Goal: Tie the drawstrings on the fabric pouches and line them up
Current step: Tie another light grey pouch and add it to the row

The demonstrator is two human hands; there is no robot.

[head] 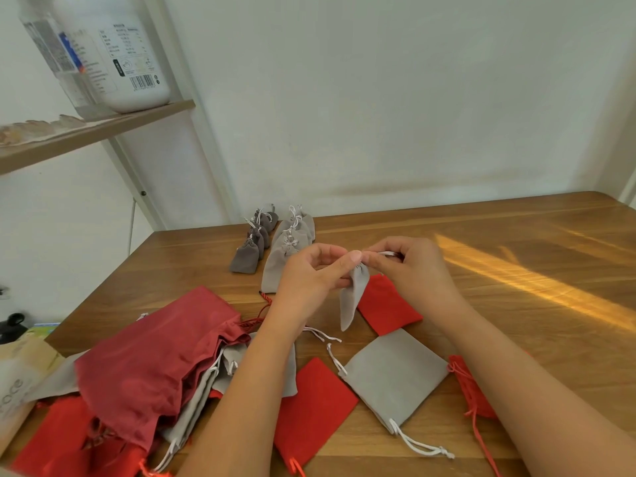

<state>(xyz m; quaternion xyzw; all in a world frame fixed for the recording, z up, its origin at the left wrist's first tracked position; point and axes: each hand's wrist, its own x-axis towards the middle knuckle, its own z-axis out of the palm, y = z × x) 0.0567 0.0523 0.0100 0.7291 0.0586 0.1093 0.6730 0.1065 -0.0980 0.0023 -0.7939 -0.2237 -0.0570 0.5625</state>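
Two hands work in mid-air above the surface, close together, fingertips nearly touching. Left hand pinches the gathered neck of a small light-grey pouch. Right hand pinches its white drawstring, which runs off to the right. The pouch body hangs free below the grip, clear of the surface, probably so the neck can cinch without the fabric dragging. Judgement: knot in progress. Cannot tell whether a loop is formed yet, because the fingers hide the crossing.

Finished stock sits at the far edge near the wall. Dark-grey tied pouches form one column, and light-grey tied pouches form a second just beside it, overlapping like shingles. The sorting by shade looks deliberate, so the held pouch likely goes to the light-grey column.

Untied backlog lies on the near side, within reach:
- flat grey pouch, cords loose
- far red pouch, behind the held one
- near red pouch, between the forearms
- crumpled red pouch, beside the right forearm
- a heap at left, topped by a large maroon pouch

The layout is sensible: raw stock near, done stock far. Most of the task looks to remain. Main risk is the thin cord slipping from the pinch before the knot is pulled tight.
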